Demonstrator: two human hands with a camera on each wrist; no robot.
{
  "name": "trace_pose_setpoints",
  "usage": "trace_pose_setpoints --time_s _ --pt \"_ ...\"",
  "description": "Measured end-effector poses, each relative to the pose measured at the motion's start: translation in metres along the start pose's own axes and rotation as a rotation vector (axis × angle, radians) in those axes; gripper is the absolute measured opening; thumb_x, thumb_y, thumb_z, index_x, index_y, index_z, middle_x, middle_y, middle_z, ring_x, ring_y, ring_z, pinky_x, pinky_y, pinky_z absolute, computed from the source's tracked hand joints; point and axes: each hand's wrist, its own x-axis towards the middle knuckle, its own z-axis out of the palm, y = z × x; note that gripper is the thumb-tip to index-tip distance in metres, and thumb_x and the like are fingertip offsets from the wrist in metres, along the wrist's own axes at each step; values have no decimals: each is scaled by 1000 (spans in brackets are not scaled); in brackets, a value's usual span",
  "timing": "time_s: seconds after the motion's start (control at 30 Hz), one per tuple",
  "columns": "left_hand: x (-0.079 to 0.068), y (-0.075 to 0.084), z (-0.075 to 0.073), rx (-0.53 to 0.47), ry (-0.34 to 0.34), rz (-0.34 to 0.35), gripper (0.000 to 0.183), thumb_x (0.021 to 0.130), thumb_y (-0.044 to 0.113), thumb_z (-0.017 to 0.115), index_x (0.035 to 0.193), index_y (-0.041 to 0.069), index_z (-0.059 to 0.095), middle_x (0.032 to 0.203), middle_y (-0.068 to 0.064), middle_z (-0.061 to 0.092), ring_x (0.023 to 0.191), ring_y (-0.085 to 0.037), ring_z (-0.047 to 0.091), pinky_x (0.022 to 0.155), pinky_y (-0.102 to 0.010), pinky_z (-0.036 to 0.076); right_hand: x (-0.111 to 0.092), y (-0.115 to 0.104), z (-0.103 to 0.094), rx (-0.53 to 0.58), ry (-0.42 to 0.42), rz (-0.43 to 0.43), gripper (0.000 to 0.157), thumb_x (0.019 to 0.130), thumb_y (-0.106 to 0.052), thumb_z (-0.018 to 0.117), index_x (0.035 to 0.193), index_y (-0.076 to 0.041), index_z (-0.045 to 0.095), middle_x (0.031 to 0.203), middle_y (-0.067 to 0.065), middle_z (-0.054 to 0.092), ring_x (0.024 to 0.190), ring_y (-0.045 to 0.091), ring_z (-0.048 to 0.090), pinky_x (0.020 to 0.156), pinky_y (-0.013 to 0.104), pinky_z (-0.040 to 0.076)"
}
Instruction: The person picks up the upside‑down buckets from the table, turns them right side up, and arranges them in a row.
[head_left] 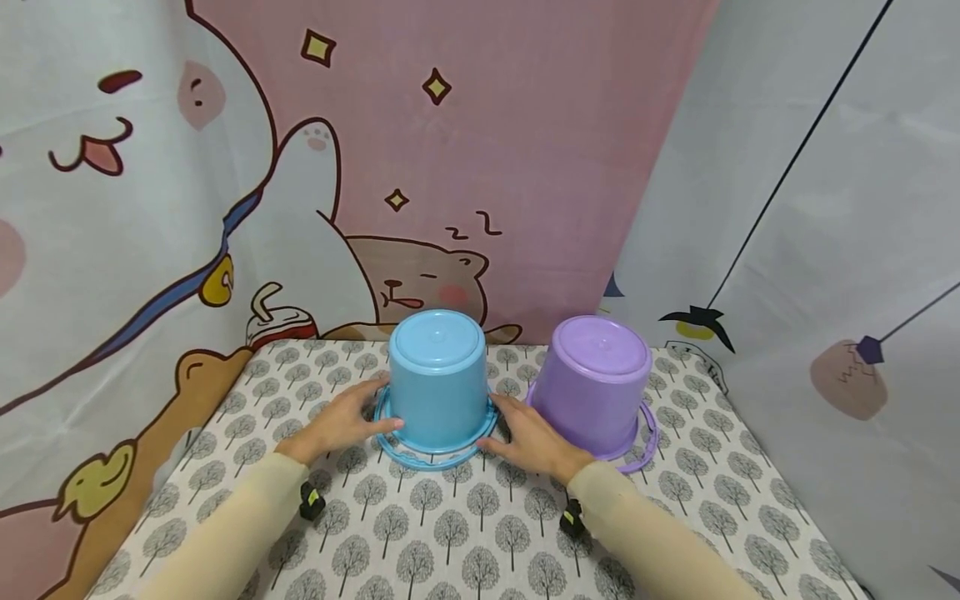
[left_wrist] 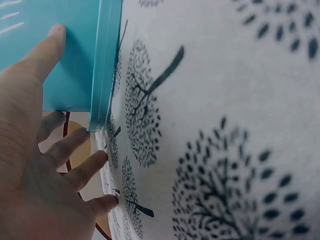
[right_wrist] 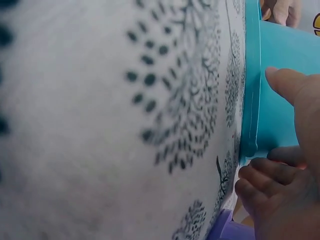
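A light-blue bucket (head_left: 438,392) stands upside down on the table, its handle (head_left: 427,461) lying round the rim at the front. My left hand (head_left: 347,421) is at its left side, thumb (left_wrist: 52,42) stretched over the lower wall and the other fingers spread beside the rim. On the right side my right hand (head_left: 534,435) lies close to the rim, its thumb (right_wrist: 287,84) reaching over the wall and its fingers loosely bent by the rim. Neither hand is closed round the bucket.
A purple bucket (head_left: 596,392), also upside down, stands to the right, near my right hand. A tree-print cloth (head_left: 450,533) covers the table. Behind hangs a pink cartoon curtain (head_left: 540,167), with a pale curtain (head_left: 810,208) on the right.
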Motion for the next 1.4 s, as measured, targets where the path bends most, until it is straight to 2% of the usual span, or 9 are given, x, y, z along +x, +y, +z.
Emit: trace_pose_setpoints --time_s 0.33,0.47,0.73,0.87,1.0,1.23,1.4 --pt "-1 -1 7 -5 33 44 109 101 59 89 178 -3 41 180 -31 48 163 -57 53 134 -76 46 2 2 3 27 -24 -26 110 104 -54 88 182 -1 31 185 27 42 172 47 45 145 63 37" --pt "-2 -2 7 7 49 48 111 100 61 90 176 -4 43 178 -31 51 162 -56 55 133 -75 48 3 3 3 35 -25 -39 111 103 -49 91 183 -2 30 185 27 42 172 47 46 144 63 38" --pt "-4 3 10 -7 78 51 109 97 59 93 175 -2 47 175 -28 56 159 -53 59 132 -71 51 2 4 1 13 -24 -51 121 96 -47 98 185 -5 27 186 24 42 171 42 48 143 59 40" --pt "-7 7 11 -38 105 51 107 98 58 93 175 0 48 173 -28 58 149 -51 70 126 -67 58 1 4 -2 15 -15 -49 123 93 -45 101 184 -3 29 185 25 43 171 43 48 143 61 40" --pt "-10 11 11 -91 119 51 104 99 53 94 175 0 47 171 -30 59 137 -51 78 118 -64 65 0 4 -5 10 7 -55 122 91 -42 103 180 4 33 183 31 44 169 48 49 142 62 41" --pt "-15 15 8 -131 130 -20 104 99 58 92 177 7 47 173 -28 57 140 -52 75 116 -65 66 -1 3 -5 6 33 -89 125 90 -40 103 180 6 31 183 33 41 169 51 49 140 62 43" --pt "-18 18 6 -159 131 -57 103 99 62 90 178 10 47 173 -28 58 144 -50 74 117 -64 66 -3 0 -7 26 44 -97 133 87 -38 105 184 -2 23 187 26 36 172 46 46 141 59 42"
